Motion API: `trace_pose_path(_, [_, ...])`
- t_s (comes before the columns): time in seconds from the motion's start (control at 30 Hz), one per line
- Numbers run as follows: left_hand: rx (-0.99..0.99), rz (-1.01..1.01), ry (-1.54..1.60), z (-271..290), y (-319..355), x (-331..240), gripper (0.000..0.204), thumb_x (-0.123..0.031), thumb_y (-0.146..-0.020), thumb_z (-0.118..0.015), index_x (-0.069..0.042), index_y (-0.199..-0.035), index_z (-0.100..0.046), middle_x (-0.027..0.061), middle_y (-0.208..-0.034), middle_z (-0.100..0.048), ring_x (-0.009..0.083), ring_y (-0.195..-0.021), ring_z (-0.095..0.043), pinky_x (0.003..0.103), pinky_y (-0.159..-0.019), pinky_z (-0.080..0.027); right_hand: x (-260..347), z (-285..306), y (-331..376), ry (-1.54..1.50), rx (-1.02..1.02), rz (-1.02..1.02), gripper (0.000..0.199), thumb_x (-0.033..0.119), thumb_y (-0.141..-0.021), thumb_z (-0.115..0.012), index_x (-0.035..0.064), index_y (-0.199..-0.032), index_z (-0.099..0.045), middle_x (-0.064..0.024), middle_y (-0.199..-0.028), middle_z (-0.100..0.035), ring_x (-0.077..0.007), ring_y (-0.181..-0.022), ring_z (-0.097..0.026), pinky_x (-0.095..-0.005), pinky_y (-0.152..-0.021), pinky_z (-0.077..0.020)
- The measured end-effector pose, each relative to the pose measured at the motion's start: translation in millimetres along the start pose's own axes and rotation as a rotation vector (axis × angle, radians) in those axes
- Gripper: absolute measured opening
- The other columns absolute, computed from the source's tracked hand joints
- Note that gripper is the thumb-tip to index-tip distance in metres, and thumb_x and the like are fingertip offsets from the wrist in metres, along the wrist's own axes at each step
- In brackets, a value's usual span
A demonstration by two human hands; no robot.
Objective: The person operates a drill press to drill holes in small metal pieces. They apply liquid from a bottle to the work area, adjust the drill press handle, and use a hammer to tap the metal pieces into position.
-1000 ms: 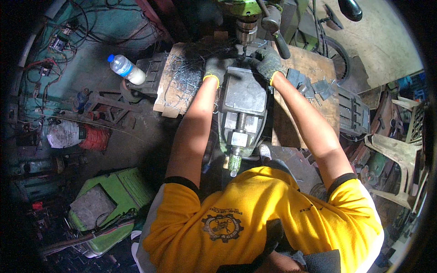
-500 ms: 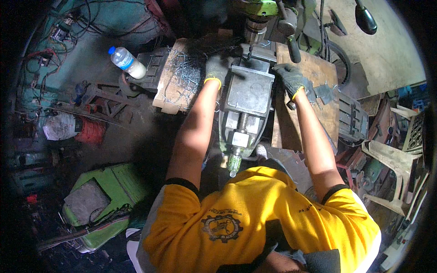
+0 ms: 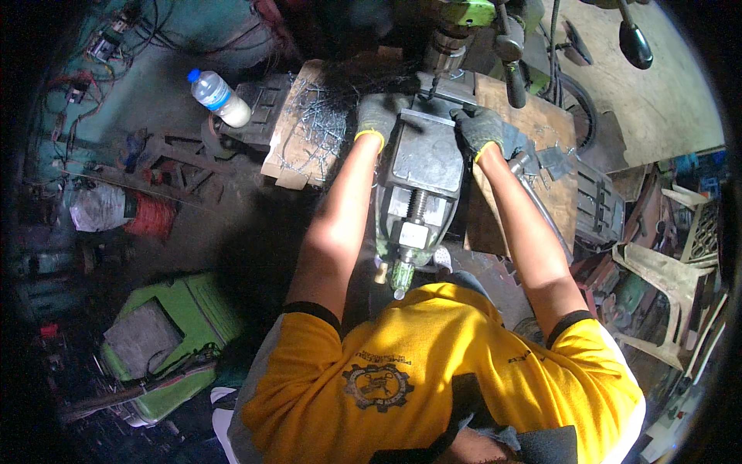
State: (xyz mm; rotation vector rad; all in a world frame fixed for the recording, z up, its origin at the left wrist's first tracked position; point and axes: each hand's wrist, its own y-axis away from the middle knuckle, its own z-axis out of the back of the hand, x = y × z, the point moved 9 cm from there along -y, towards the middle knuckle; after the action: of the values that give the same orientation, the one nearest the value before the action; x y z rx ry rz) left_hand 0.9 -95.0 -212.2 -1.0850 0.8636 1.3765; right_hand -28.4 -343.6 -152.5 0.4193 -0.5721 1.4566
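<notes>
**Vise point(image 3: 427, 158) flanked by left hand point(image 3: 378, 114) and right hand point(image 3: 479, 127), under a chuck point(image 3: 447, 52)**

Nearest my camera, a yellow shirt point(image 3: 440, 348) fills the lower middle of my view, and two forearms point(image 3: 340, 209) reach forward from it. To the left I pick out a green machine housing point(image 3: 216, 309), to the right a pale plastic chair point(image 3: 657, 267). Farther on, a wooden board point(image 3: 284, 158) bearing a tangle of metal shavings point(image 3: 321, 120) lies left of the vise, with a blue-capped bottle point(image 3: 222, 100) past its left edge (the fisheye bends things, so I can't judge the bottle's tilt). A second board point(image 3: 563, 195), on the right, carries dark metal plates point(image 3: 555, 161). Most in the way for me is the chuck, its drill bit point(image 3: 435, 81) over the vise's far end, a black-handled lever point(image 3: 515, 83) to its right.

Both hands are gloved. The left is beside the vise's left flank, fingertips lost in shadow; I cannot tell how far they close, or on what. The right has its fingers bent at the vise's right edge; whether it clasps anything, I can't tell.

The vise sits between them, the end of its screw point(image 3: 417, 205) toward the shirt, its long axis running away from the person and slanting slightly right.
</notes>
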Motion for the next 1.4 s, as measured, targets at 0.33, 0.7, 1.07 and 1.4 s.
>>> trace_pose_path(0.33, [0.211, -0.157, -0.457, 2.4, -11.3, -14.6, 0.031, -0.023, -0.087, -0.066, -0.002, -0.110, -0.069, 0.0178, -0.108, -0.069, 0.0314, -0.097, -0.065, 0.039, -0.088, -0.050, -7.2, -10.4, -0.5, -0.319, -0.077, -0.045, 0.023, 0.023, -0.083, -0.075, 0.0027, -0.093, -0.069, -0.0057, -0.079, -0.067, -0.0145, -0.067, -0.056, -0.0300, -0.063, -0.0463])
trace_pose_path(0.7, [0.369, -0.154, -0.827, -2.4, -14.4, -23.0, 0.037, -0.033, -0.090, -0.058, -0.005, -0.112, -0.067, 0.0237, -0.113, -0.065, 0.0410, -0.106, -0.061, 0.044, -0.092, -0.049, -10.9, -20.9, 14.3, -0.706, 0.030, -0.160, 0.028, 0.022, -0.082, -0.072, 0.0016, -0.102, -0.073, -0.0117, -0.097, -0.073, -0.0206, -0.087, -0.066, -0.0318, -0.079, -0.0498])
trace_pose_path(1.07, [0.203, -0.154, -0.258, 15.3, 10.7, -32.5, 0.039, -0.031, -0.089, -0.062, -0.001, -0.113, -0.065, 0.0200, -0.103, -0.069, 0.0326, -0.099, -0.066, 0.038, -0.084, -0.050, -36.6, -13.1, 15.1, -0.599, -0.128, -0.123, 0.034, 0.024, -0.085, -0.069, -0.0014, -0.107, -0.072, -0.0152, -0.099, -0.073, -0.0214, -0.091, -0.067, -0.0324, -0.082, -0.0499])
trace_pose_path(1.4, [0.020, -0.143, -0.147, 21.8, 29.7, -35.6, 0.032, -0.025, -0.084, -0.068, -0.001, -0.105, -0.070, 0.0218, -0.102, -0.070, 0.0304, -0.094, -0.070, 0.037, -0.082, -0.052, -48.6, -18.9, 7.1, -0.571, 0.024, -0.205, 0.035, 0.031, -0.079, -0.073, 0.0012, -0.097, -0.071, -0.0073, -0.083, -0.070, -0.0162, -0.074, -0.059, -0.0301, -0.070, -0.0481])
